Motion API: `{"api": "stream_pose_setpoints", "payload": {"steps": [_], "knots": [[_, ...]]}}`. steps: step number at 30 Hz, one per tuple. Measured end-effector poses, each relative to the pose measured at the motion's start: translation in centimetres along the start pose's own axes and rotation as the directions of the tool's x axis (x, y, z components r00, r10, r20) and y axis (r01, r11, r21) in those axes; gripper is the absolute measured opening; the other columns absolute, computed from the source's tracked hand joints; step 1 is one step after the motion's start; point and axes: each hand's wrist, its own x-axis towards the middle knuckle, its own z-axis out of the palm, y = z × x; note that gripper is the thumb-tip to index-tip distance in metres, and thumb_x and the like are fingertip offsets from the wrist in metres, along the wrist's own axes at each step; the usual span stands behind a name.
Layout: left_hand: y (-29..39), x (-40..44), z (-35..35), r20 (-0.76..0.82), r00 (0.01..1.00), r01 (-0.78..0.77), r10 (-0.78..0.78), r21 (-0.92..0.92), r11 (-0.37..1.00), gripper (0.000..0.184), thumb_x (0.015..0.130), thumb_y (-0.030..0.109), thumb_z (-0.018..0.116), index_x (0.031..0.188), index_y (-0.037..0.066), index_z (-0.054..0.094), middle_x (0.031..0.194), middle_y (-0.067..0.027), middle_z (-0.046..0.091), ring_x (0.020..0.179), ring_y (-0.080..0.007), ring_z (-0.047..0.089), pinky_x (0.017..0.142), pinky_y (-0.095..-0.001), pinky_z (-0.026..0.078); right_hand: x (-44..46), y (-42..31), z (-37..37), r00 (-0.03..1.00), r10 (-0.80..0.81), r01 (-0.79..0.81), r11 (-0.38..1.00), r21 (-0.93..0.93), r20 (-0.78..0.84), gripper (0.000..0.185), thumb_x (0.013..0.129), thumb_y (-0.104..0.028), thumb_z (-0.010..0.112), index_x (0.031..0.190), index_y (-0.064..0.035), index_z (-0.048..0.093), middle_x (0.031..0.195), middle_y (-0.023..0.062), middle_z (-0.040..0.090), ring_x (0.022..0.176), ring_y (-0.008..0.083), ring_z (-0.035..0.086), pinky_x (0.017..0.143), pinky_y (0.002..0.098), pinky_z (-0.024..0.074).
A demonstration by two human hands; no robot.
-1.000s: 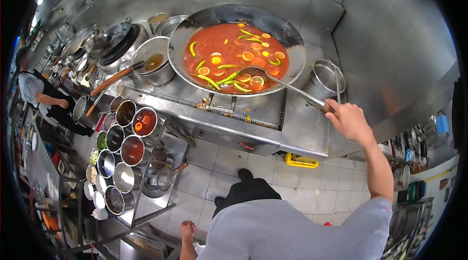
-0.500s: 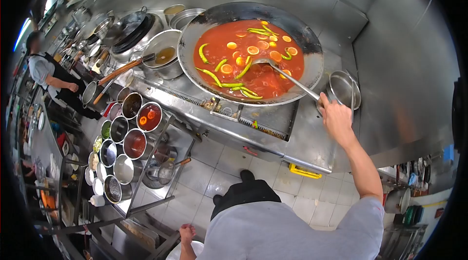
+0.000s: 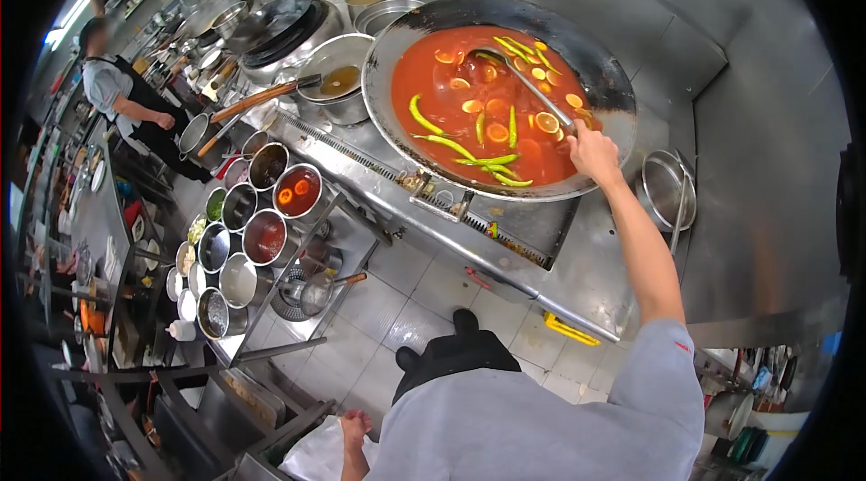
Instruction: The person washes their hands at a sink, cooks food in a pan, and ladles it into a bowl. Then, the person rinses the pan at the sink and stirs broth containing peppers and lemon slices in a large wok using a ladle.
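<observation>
My right hand point(image 3: 594, 153) is closed round the handle of a long metal ladle point(image 3: 535, 93) at the right part of a very large wok point(image 3: 383, 111). The ladle's bowl dips into the red broth point(image 3: 433, 66) at the far side. Long green peppers point(image 3: 512, 127) and citrus slices point(image 3: 548, 122) float in the broth. Down by my side, my left hand point(image 3: 356, 425) hangs with its fingers curled, near a white plastic bag point(image 3: 317, 450); whether anything is in it is hidden.
To the left, a metal rack holds several pots of sauces and ingredients point(image 3: 264, 238). A strainer pot point(image 3: 330, 75) and a black wok point(image 3: 281, 19) stand on the stove. An empty pot point(image 3: 663, 192) is at the right. A person in a dark apron point(image 3: 135, 107) stands far left.
My right hand has pushed the ladle forward and left, deeper across the broth. Peppers and slices have drifted. The view has shifted, and more of the white bag shows by my left hand.
</observation>
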Motion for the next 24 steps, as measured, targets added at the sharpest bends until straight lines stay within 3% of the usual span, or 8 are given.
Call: {"api": "stream_pose_setpoints", "payload": {"steps": [1, 4, 5, 7, 10, 15, 17, 24], "knots": [[-0.1, -0.5, 0.1, -0.006, 1.000, 0.002, -0.002, -0.012, 1.000, 0.009, 0.091, 0.013, 0.054, 0.096, 0.005, 0.055, 0.074, -0.0059, 0.060, 0.060, -0.0152, 0.060, 0.045, -0.0302, 0.050, 0.7, -0.7, 0.0, 1.000, -0.007, 0.007, 1.000, 0.003, 0.003, 0.034, 0.089, -0.024, 0.053, 0.120, -0.0101, 0.049, 0.084, 0.0236, 0.064, 0.074, 0.0400, 0.064, 0.062, 0.0509, 0.0498], [-0.9, -1.5, 0.0, -0.014, 1.000, 0.005, -0.006, -0.052, 0.999, 0.008, 0.091, 0.013, 0.054, 0.095, 0.005, 0.055, 0.073, -0.0055, 0.060, 0.059, -0.0150, 0.059, 0.045, -0.0300, 0.050, 2.5, -4.1, -0.4, 0.873, 0.157, -0.373, 0.824, 0.426, 0.461, 0.029, 0.095, -0.031, 0.046, 0.106, -0.0053, 0.048, 0.074, 0.0165, 0.061, 0.064, 0.0246, 0.063, 0.046, 0.0382, 0.0471], [-1.1, -1.8, -0.2, -0.012, 1.000, 0.004, -0.005, -0.072, 0.997, 0.008, 0.091, 0.012, 0.054, 0.094, 0.005, 0.055, 0.073, -0.0054, 0.060, 0.059, -0.0150, 0.059, 0.045, -0.0301, 0.050, 3.0, -4.4, 0.4, 0.874, 0.152, -0.369, 0.825, 0.427, 0.462, 0.029, 0.095, -0.031, 0.046, 0.106, -0.0053, 0.048, 0.074, 0.0165, 0.061, 0.064, 0.0246, 0.063, 0.046, 0.0382, 0.0471], [-1.8, -2.2, -0.2, -0.040, 0.999, 0.002, -0.004, -0.054, 0.999, 0.007, 0.091, 0.012, 0.054, 0.094, 0.005, 0.055, 0.072, -0.0054, 0.060, 0.058, -0.0151, 0.059, 0.044, -0.0302, 0.049, 3.6, -5.8, 1.5, 0.777, 0.087, -0.558, 0.553, 0.619, 0.623, 0.033, 0.097, -0.037, 0.041, 0.106, -0.0054, 0.046, 0.067, 0.0059, 0.050, 0.052, 0.0140, 0.049, 0.040, 0.0289, 0.0387], [-3.2, -2.1, -0.4, -0.061, 0.998, 0.004, -0.008, -0.070, 0.998, 0.006, 0.090, 0.011, 0.054, 0.094, 0.005, 0.055, 0.071, -0.0055, 0.059, 0.057, -0.0153, 0.058, 0.043, -0.0305, 0.049, 2.9, -7.9, -0.7, 0.710, 0.063, -0.585, 0.607, 0.537, 0.701, 0.032, 0.098, -0.036, 0.039, 0.109, -0.0059, 0.044, 0.068, 0.0013, 0.042, 0.049, 0.0098, 0.041, 0.040, 0.0256, 0.0346], [-3.9, -1.4, -1.2, -0.015, 1.000, -0.020, 0.019, -0.092, 0.996, 0.007, 0.088, 0.009, 0.054, 0.092, 0.004, 0.056, 0.069, -0.0059, 0.059, 0.054, -0.0155, 0.058, 0.041, -0.0308, 0.048, -0.3, -9.3, -3.1, 0.623, 0.062, -0.709, 0.465, 0.530, 0.780, 0.025, 0.099, -0.036, 0.041, 0.105, -0.0115, 0.045, 0.076, -0.0011, 0.043, 0.050, 0.0042, 0.037, 0.041, 0.0196, 0.0322], [-3.1, -1.1, -1.4, -0.009, 1.000, -0.029, 0.029, 0.048, 0.998, 0.008, 0.086, 0.008, 0.054, 0.092, 0.004, 0.057, 0.068, -0.0063, 0.059, 0.052, -0.0156, 0.057, 0.039, -0.0307, 0.048, -1.6, -8.7, -4.3, 0.604, 0.010, -0.707, 0.468, 0.530, 0.797, 0.024, 0.099, -0.036, 0.041, 0.101, -0.0128, 0.045, 0.075, -0.0014, 0.042, 0.051, 0.0039, 0.036, 0.040, 0.0193, 0.0315], [-3.4, 6.8, -3.7, 0.088, 0.996, -0.026, 0.032, -0.070, 0.997, 0.012, 0.086, 0.008, 0.049, 0.093, 0.004, 0.058, 0.069, -0.0070, 0.060, 0.052, -0.0161, 0.058, 0.039, -0.0303, 0.047, -8.5, -8.0, -9.5, 0.517, -0.048, -0.760, 0.434, 0.484, 0.855, 0.027, 0.099, -0.038, 0.042, 0.097, -0.0123, 0.048, 0.070, -0.0043, 0.041, 0.049, 0.0019, 0.035, 0.037, 0.0173, 0.0273]]}}
